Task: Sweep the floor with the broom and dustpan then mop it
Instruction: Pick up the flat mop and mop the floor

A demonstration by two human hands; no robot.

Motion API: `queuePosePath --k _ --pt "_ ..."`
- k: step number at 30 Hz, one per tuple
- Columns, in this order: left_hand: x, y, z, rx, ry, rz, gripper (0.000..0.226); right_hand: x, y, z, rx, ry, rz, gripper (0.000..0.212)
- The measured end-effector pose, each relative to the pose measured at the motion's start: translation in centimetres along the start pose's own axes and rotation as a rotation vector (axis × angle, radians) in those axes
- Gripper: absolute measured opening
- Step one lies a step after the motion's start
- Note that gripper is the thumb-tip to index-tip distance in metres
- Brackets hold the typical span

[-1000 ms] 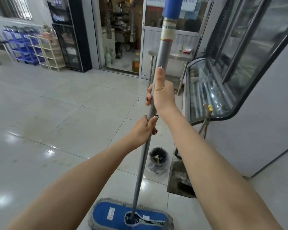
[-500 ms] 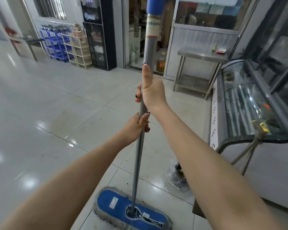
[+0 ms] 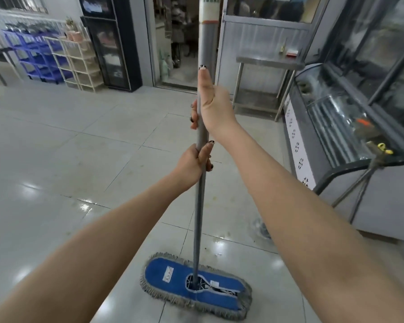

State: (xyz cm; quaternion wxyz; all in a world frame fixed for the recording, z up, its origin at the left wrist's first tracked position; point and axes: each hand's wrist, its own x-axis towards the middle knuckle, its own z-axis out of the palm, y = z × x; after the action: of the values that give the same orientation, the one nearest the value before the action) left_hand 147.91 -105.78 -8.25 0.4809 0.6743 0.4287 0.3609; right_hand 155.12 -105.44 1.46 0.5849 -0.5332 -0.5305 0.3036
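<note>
A flat mop with a blue pad and grey fringe (image 3: 196, 284) lies flat on the pale tiled floor (image 3: 56, 159) just in front of me. Its grey metal handle (image 3: 200, 217) rises almost straight up the middle of the view. My right hand (image 3: 214, 106) grips the handle higher up, thumb stretched along the shaft. My left hand (image 3: 193, 165) is closed round the handle just below it. A broom's handle (image 3: 362, 185) leans against the display case on the right. A clear bag of rubbish (image 3: 260, 227) peeks out behind my right forearm.
A glass display case (image 3: 336, 117) runs along the right side. A steel table (image 3: 266, 61) stands beyond it by an open doorway (image 3: 175, 43). A black fridge (image 3: 110, 40), a cream rack (image 3: 79, 64) and blue bins (image 3: 33, 57) line the far left wall.
The mop head has slid left and away from the display case, and my view has swung left with it. The rubbish bag and dustpan have slipped behind my right arm. Both hands keep their grip.
</note>
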Motion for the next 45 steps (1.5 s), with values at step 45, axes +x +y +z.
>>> queuePosePath --k 45 --pt "-22.7 -11.0 -11.6 0.028 -0.638 -0.159 0.029 -27.7 -0.7 8.9 -0.234 0.012 0.489 0.064"
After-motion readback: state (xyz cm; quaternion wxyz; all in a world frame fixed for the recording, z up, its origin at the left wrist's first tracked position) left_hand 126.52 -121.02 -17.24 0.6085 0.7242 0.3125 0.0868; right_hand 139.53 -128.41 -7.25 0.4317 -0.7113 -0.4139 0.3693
